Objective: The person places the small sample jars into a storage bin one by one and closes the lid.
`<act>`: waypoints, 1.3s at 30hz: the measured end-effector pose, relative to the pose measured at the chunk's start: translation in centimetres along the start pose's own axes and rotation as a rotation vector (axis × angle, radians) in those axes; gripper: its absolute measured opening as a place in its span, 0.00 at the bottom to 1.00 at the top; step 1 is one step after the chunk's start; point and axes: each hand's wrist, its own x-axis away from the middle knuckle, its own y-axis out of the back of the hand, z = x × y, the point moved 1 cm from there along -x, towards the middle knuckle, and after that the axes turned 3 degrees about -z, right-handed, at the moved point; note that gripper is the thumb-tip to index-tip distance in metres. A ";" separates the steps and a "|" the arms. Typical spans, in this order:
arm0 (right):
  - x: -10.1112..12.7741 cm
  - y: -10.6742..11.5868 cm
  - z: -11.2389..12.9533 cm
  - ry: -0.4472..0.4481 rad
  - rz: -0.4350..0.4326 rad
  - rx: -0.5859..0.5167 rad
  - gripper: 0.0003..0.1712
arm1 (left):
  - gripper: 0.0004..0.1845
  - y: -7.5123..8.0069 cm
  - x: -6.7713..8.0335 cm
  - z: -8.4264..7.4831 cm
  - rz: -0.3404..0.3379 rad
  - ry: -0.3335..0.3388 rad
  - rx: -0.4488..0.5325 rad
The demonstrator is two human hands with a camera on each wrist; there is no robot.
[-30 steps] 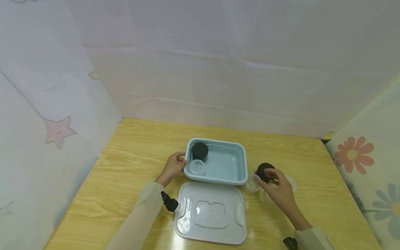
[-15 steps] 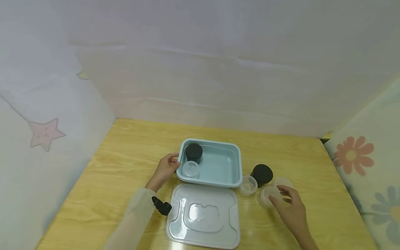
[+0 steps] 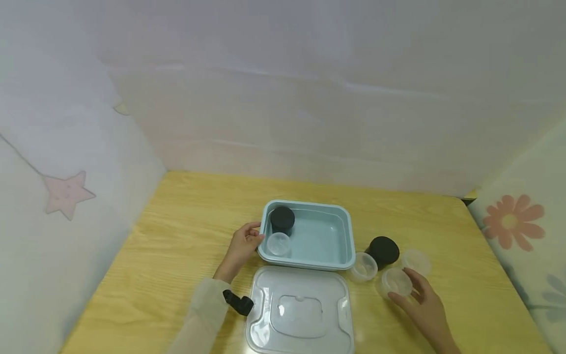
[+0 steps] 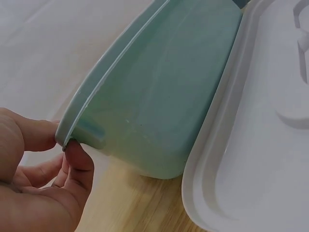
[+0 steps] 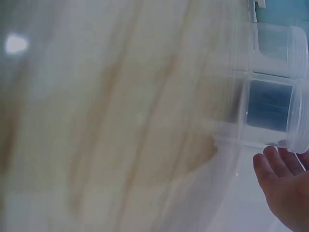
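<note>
A light blue plastic box sits mid-table, holding a black round jar and a small clear lidded cup at its left end. My left hand pinches the box's left rim; in the left wrist view, thumb and fingers meet around that rim. To the right of the box, my right hand reaches to a clear plastic jar on the table, thumb and index fingertips right at its lid's edge. The right wrist view shows loosely bent fingers just beneath a clear jar's lid.
A pale translucent lid lies flat in front of the box. Another clear jar stands by the box's right corner, beside a black jar. Farther right is a translucent round container. Fabric walls surround the wooden table.
My right hand has drawn back from the black jar and come to the clear jar nearer me. The left hand keeps its hold on the box rim. The head view has shifted slightly.
</note>
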 end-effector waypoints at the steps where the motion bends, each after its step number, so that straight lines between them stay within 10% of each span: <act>1: 0.1 0.0 -0.1 -0.001 0.003 0.003 0.40 | 0.21 -0.1 0.1 0.1 0.008 -0.003 0.008; 39: -0.1 0.5 0.5 0.051 0.048 0.111 0.40 | 0.21 0.2 -0.7 0.4 0.045 -0.008 -0.001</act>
